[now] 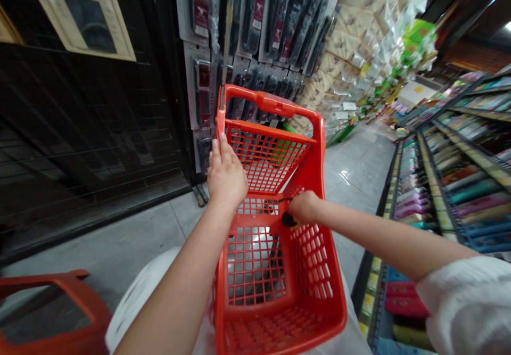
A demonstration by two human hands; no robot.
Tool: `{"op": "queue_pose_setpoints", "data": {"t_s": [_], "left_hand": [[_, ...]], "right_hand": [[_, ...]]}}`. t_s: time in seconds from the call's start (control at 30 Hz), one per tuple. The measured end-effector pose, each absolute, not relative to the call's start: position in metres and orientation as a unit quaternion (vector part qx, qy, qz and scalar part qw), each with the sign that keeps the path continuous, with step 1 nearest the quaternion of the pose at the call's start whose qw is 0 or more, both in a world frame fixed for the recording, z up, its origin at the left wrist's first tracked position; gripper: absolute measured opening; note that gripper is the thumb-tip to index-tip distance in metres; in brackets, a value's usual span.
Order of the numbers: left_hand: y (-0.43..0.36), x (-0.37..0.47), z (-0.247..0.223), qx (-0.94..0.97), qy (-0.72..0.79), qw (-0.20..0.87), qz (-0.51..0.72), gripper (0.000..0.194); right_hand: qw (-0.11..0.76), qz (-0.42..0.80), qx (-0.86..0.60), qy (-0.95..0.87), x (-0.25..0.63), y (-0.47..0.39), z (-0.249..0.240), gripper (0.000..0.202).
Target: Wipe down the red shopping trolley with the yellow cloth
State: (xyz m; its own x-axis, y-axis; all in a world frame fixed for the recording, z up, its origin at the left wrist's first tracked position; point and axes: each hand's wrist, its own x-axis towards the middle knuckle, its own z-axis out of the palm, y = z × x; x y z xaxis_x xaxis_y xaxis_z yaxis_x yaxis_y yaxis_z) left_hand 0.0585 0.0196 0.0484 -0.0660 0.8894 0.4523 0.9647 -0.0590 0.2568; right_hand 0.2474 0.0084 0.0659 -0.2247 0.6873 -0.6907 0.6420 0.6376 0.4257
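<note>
In the head view a red plastic shopping basket with latticed sides and a raised handle stands in front of me. My left hand lies against its left upper edge, fingers stretched out along the frame, thumb not visible. My right hand reaches inside near the right wall, its fingers curled. A dark item with a rounded black end and a little yellow shows just below that hand; blur hides what kind it is. The basket's latticed floor shows grey tiles through its holes.
Packaged dark goods hang on a rack beyond the basket. Beige packets continue along that side. Shelves of folded textiles line the right. A dark panelled wall is on the left, with another red plastic frame below it.
</note>
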Motion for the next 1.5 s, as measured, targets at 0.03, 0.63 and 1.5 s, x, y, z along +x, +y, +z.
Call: {"op": "queue_pose_setpoints", "data": {"t_s": [0.03,0.63,1.5], "left_hand": [[0.019,0.058,0.049,-0.680,-0.683,0.075,-0.256,0.071],[0.019,0.053,0.052,-0.699,-0.668,0.093,-0.238,0.068],[0.059,0.083,0.054,-0.781,-0.612,0.051,-0.113,0.067]], "right_hand": [[0.415,0.062,0.467,0.778,0.251,0.032,0.078,0.026],[0.344,0.040,0.361,0.866,0.283,-0.015,0.070,0.020],[-0.043,0.051,0.524,0.849,0.350,0.028,0.064,0.037]]}}
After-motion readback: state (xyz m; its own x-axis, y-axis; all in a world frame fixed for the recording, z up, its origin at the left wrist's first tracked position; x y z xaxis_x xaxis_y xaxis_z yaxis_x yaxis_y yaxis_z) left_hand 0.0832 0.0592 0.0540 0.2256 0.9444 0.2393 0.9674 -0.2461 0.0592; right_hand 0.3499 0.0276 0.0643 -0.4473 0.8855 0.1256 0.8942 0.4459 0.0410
